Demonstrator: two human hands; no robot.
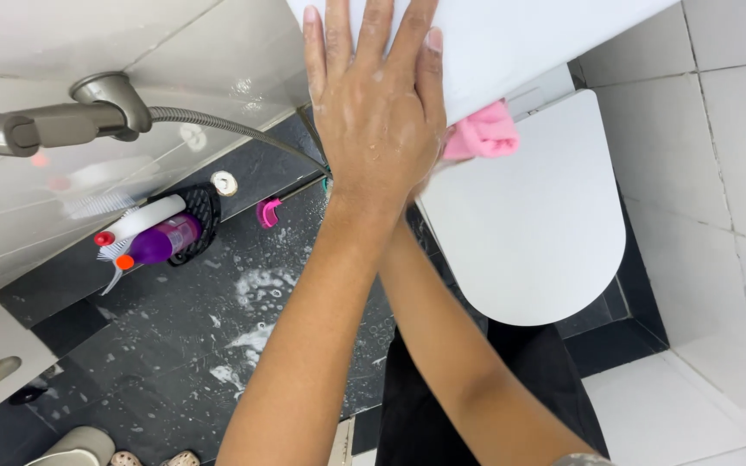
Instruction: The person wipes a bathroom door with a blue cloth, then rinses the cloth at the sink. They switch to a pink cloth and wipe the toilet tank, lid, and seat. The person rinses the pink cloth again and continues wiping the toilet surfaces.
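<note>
My left hand (373,103) lies flat, fingers spread, wet with foam, against the side of a white toilet tank (520,34). My right arm passes under it, and my right hand (430,173) is mostly hidden behind the left hand. A bunched pink cloth (483,134) sticks out from the right hand and is pressed against the tank just above the closed white toilet lid (537,224).
A metal sprayer (45,125) with a hose (235,129) hangs on the tiled wall at left. A black caddy (205,203) holds a purple bottle (161,244) and a white bottle (144,220). The dark floor (174,345) is wet with soap foam. Slippers (79,444) lie at bottom left.
</note>
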